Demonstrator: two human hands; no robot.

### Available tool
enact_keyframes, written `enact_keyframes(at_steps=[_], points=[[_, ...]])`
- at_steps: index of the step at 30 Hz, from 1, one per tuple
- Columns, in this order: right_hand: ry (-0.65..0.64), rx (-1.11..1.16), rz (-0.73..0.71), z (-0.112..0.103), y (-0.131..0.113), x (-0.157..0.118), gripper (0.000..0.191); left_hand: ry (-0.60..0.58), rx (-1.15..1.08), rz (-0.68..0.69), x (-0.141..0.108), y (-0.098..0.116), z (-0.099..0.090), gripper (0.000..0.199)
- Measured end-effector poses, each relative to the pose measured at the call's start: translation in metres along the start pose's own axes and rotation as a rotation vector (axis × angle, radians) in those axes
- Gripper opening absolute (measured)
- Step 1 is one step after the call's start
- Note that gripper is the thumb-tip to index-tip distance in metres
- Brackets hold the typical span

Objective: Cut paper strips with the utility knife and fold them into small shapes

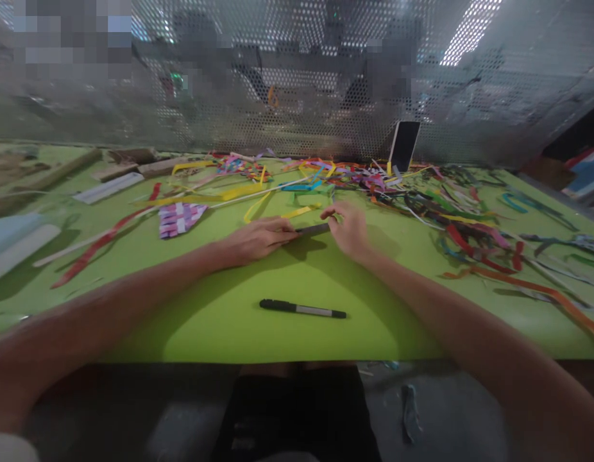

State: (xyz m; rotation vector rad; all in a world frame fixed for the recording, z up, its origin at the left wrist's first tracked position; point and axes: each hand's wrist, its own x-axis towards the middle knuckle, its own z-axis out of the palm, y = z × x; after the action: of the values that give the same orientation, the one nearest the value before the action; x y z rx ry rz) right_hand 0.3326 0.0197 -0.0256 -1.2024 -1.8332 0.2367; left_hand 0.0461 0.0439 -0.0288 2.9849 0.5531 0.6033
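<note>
Both hands meet on one thin dark strip (312, 228) at the centre of the frame. The left hand (258, 239) lies low on the green table (220, 321), fingers stretched along the strip's left end and pressing it down, while the right hand (347, 226) has its fingertips curled closed around the strip's right end. The strip looks to be pinned between the two hands, though the blur leaves the exact finger contact unclear.

The strip's long axis runs nearly level across the picture, rising slightly toward the right, so it bridges the gap between the hands rather than pointing away from either one. Neither hand is clearly nearer; each covers one end.

Below the hands, toward the bottom centre, a black marker pen (303, 308) lies well apart and almost parallel to the strip. A tangle of coloured paper strips (355, 176) spreads across the upper middle and right, with a small woven mat (179, 218) to the left.
</note>
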Motion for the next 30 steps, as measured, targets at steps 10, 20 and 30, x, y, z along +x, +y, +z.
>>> enact_keyframes(at_steps=[10, 20, 30], points=[[0.053, 0.019, 0.0, 0.0, -0.005, 0.0, 0.018, 0.177, -0.08, -0.167, -0.004, 0.004, 0.003, 0.047], [0.194, 0.125, -0.056, -0.015, -0.03, 0.003, 0.017, 0.22, -0.303, -0.525, -0.008, 0.01, -0.004, 0.024], [-0.008, 0.341, 0.058, 0.004, -0.04, -0.005, 0.048, 0.286, -0.987, -0.603, 0.043, 0.058, -0.009, 0.044]])
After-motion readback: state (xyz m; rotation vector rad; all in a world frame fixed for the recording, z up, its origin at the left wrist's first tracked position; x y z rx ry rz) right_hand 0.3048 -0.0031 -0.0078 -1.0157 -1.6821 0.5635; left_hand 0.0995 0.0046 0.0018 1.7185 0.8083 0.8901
